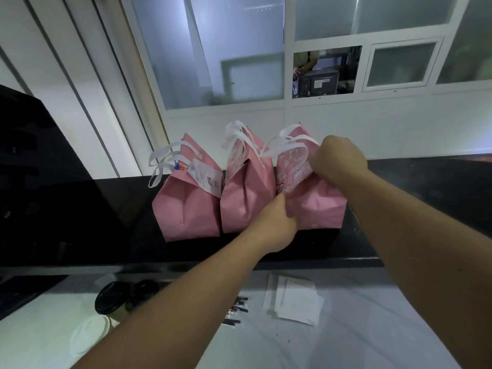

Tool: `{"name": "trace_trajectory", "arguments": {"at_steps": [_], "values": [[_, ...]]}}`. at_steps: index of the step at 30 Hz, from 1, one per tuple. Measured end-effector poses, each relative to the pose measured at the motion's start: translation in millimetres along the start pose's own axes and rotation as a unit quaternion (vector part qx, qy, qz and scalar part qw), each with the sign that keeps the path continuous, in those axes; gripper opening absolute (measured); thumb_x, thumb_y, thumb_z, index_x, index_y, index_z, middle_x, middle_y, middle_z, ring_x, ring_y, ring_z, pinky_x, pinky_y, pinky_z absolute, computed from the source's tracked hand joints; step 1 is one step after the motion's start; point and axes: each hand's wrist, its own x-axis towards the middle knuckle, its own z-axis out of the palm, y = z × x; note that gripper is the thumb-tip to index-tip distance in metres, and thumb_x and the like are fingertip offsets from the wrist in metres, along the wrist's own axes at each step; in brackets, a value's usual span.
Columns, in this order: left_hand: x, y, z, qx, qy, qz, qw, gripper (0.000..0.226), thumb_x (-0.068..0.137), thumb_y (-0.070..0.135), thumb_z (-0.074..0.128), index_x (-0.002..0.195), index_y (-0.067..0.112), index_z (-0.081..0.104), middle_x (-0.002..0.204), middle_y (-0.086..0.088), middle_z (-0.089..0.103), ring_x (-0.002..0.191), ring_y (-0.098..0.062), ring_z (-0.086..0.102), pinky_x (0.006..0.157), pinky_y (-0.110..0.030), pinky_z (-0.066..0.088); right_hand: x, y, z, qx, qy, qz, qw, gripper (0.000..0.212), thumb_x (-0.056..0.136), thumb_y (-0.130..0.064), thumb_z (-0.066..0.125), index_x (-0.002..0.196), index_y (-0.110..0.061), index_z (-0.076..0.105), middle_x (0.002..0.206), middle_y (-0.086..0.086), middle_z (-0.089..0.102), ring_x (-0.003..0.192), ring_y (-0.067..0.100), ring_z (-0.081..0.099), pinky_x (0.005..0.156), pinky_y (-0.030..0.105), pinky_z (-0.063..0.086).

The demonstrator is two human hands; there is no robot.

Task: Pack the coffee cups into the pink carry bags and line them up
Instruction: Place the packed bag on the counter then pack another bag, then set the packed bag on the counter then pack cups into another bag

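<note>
Three pink carry bags with white handles stand side by side on a raised black ledge (415,179). The left bag (186,209) carries a white receipt label near its top. The middle bag (246,193) stands folded shut. Both of my hands are on the right bag (322,206): my left hand (277,222) pinches its near front edge, and my right hand (338,158) grips its folded top by the handles. Down at the lower left, coffee cups with black lids (109,299) and one with a white lid (89,334) stand on the white counter. What the bags hold is hidden.
A stack of white paper napkins (295,299) and dark stir sticks (237,310) lie on the white counter (346,342) below the ledge. A black machine (40,182) fills the left side. White panelled windows rise behind the ledge.
</note>
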Motion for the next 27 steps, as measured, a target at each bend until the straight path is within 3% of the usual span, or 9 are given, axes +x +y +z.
{"name": "trace_trajectory", "arguments": {"at_steps": [2,6,10,15,17,20,27], "values": [[-9.4,-1.6,-4.2,-0.001,0.006,0.004,1.0,0.058,0.098,0.038,0.058,0.152,0.032,0.04,0.143,0.002,0.061,0.114,-0.019,0.063,0.1,-0.039,0.054,-13.4,1.4,-6.1,-0.018,0.006,-0.01,1.0,0.041,0.1,-0.049,0.046,0.094,-0.01,0.055,0.088,0.01,0.058,0.082,0.036,0.06,0.07,0.042,0.052],[-33.4,-5.8,-14.9,0.008,0.008,0.017,1.0,0.07,0.095,0.04,0.059,0.159,0.032,0.031,0.147,0.0,0.056,0.093,-0.007,0.057,0.072,-0.019,0.046,-45.1,1.1,-17.0,-0.044,0.023,-0.024,0.998,0.044,0.101,-0.046,0.043,0.12,-0.007,0.05,0.113,0.016,0.053,0.104,0.041,0.057,0.082,0.049,0.05],[-56.7,-11.8,-25.1,0.025,0.003,0.035,0.999,0.068,0.097,0.035,0.058,0.159,0.028,0.031,0.15,-0.001,0.054,0.112,-0.015,0.058,0.089,-0.031,0.051,-80.6,0.9,-23.9,-0.062,0.018,-0.027,0.998,0.041,0.096,-0.041,0.053,0.122,-0.01,0.048,0.116,0.015,0.053,0.105,0.04,0.056,0.076,0.046,0.045],[-75.6,-23.9,-32.3,0.062,0.011,0.075,0.995,0.055,0.096,0.03,0.058,0.149,0.023,0.044,0.143,-0.004,0.058,0.108,-0.019,0.061,0.085,-0.03,0.047,-135.6,0.2,-20.2,-0.065,-0.007,0.003,0.998,0.045,0.094,-0.037,0.051,0.131,-0.011,0.048,0.123,0.016,0.054,0.112,0.041,0.054,0.082,0.046,0.045],[-82.9,-28.3,-33.2,0.08,-0.004,0.082,0.993,0.065,0.096,0.031,0.058,0.157,0.021,0.037,0.151,-0.006,0.052,0.117,-0.026,0.062,0.095,-0.037,0.052,-161.1,1.1,-17.9,-0.084,-0.015,0.023,0.996,0.05,0.095,-0.039,0.052,0.136,-0.012,0.046,0.125,0.015,0.053,0.113,0.039,0.054,0.085,0.046,0.046],[-97.4,-33.9,-31.8,0.106,-0.038,0.1,0.989,0.07,0.097,0.034,0.057,0.161,0.021,0.031,0.161,-0.006,0.041,0.134,-0.028,0.053,0.111,-0.039,0.045,-201.6,1.8,-15.0,-0.104,-0.006,0.05,0.993,0.045,0.096,-0.043,0.051,0.129,-0.013,0.049,0.122,0.013,0.055,0.109,0.037,0.055,0.079,0.044,0.044],[-143.4,-53.6,-6.6,0.174,-0.097,0.187,0.962,0.068,0.1,0.038,0.054,0.161,0.022,0.03,0.162,-0.004,0.034,0.142,-0.029,0.042,0.111,-0.046,0.043,-304.4,-1.7,-9.2,-0.124,-0.009,0.128,0.984,0.037,0.094,-0.043,0.055,0.118,-0.015,0.053,0.118,0.01,0.056,0.109,0.037,0.055,0.081,0.045,0.047]]}}
